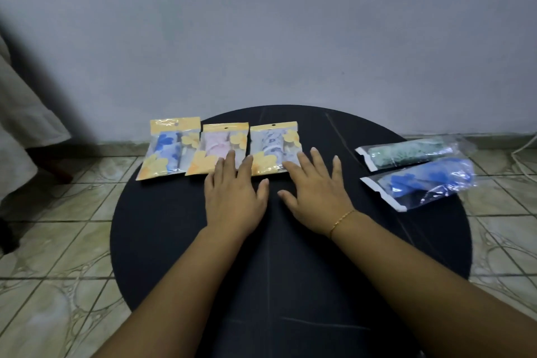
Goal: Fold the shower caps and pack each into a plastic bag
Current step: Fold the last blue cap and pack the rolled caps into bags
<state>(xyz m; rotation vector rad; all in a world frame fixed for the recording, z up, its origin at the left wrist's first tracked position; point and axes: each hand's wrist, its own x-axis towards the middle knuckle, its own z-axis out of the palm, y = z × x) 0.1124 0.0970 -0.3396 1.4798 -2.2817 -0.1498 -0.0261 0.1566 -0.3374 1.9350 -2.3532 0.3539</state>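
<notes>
Left hand (232, 197) and right hand (313, 192) flat, fingers straight, grasping nothing, fingertips touching two of three packed bags (220, 148) in a row on the table (162, 235); two more bags (415, 168) lying apart at right; probably light, soft, slippery film, best pinched at the stiffer header edge.

Both forearms are bare, and a thin gold bracelet (343, 219) circles the right wrist.

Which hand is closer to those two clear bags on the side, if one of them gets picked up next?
Probably the right hand. It lies flat on the table, nearer the green bag and blue bag; the left hand rests by the yellow packets.
</notes>
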